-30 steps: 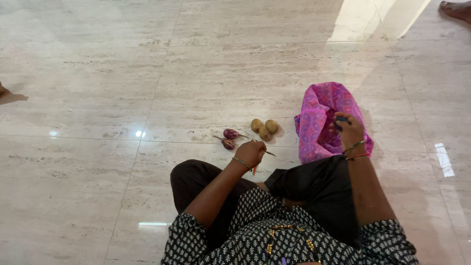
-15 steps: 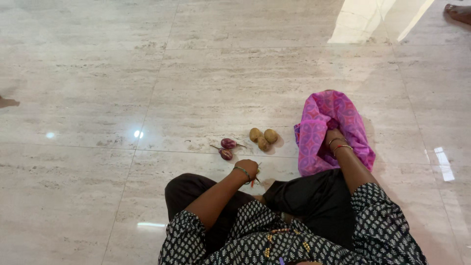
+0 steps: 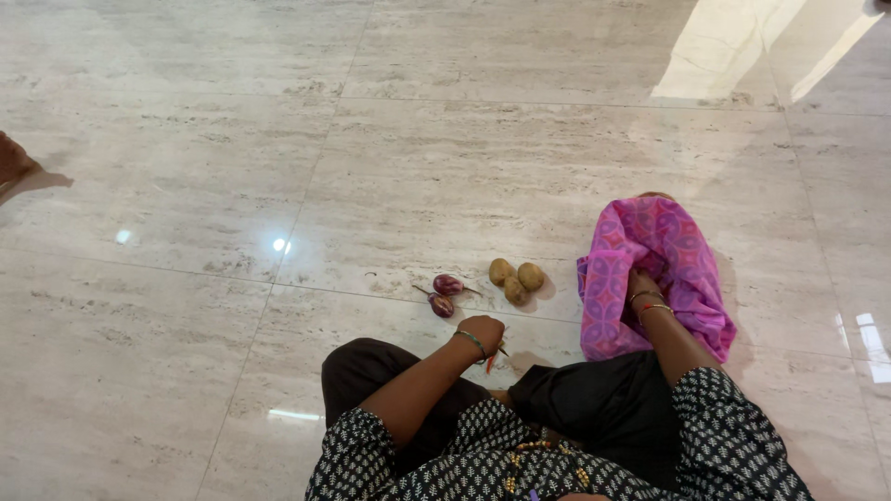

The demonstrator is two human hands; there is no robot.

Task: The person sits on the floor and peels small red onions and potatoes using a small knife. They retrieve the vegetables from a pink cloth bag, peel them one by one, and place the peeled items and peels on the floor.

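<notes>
Left hand [image 3: 482,332]: grip clenched around a thin, stick-like item [image 3: 492,360] with an orange-red lower end; what kind of item it is cannot be told. A green bangle sits at the wrist. The fist hovers low over the floor [image 3: 464,167], just ahead of the person's folded knee in dark trousers.

Right hand [image 3: 641,281]: pushed into the mouth of a pink patterned cloth bag [image 3: 661,243]; the fingers are hidden by the fabric, so the state of this grip cannot be told. Bangles circle the wrist at the bag's opening.

Just beyond the left grip, on the floor: two small purple eggplants [image 3: 445,294] with stems, lying side by side and close together.

To the right of the eggplants, between the left grip and the bag: three brown potatoes [image 3: 516,279] in a tight cluster, touching one another, near the bag's left edge but apart from it.

Bag: lies slumped on the floor at the person's right knee, its folds gathered around the right forearm.

Floor: pale polished stone tiles with grey veining and bright light reflections.

Far left edge: part of another person's foot [image 3: 14,160], well apart from both grips.
</notes>
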